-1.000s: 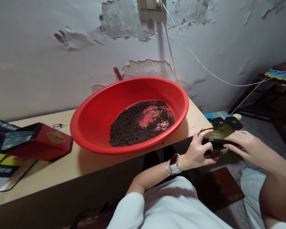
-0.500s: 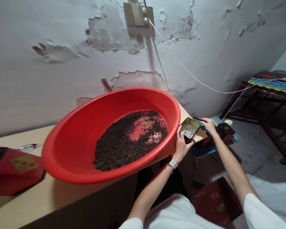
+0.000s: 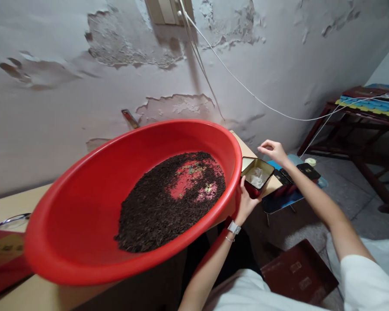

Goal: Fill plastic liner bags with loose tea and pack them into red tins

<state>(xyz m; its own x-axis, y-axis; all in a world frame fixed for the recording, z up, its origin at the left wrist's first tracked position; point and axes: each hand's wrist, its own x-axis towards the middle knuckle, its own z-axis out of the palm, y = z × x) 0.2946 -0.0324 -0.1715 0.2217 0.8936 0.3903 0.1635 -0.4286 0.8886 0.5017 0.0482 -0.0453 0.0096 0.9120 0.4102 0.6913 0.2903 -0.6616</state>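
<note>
My left hand point(image 3: 247, 202) is wrapped around the near left side of a dark red square tin point(image 3: 256, 192), beside the basin's right rim. The tin is uncovered, and crumpled clear plastic point(image 3: 256, 177) shows inside its gold-coloured walls. Behind the tin's left corner lies what looks like its lid point(image 3: 248, 162), pale side up. My right hand point(image 3: 274, 151) hovers above and behind the tin, fingers bent and holding nothing that I can see. A large red basin point(image 3: 79, 216) contains dark loose tea leaves point(image 3: 152, 216), spread thinly at the right, where its patterned bottom shows.
The basin rests on a light wooden table point(image 3: 35, 192). Left of it are a red box point(image 3: 4, 255) and eyeglasses point(image 3: 14, 220). More dark tins point(image 3: 307, 171) stand on a low folding table point(image 3: 280, 205) at the right. A white cable point(image 3: 246, 84) hangs along the peeling wall.
My right hand has let go of the thin dark lid and risen slightly. The lid now appears behind the tin. My left hand still holds the tin; the view has shifted closer to the basin.
</note>
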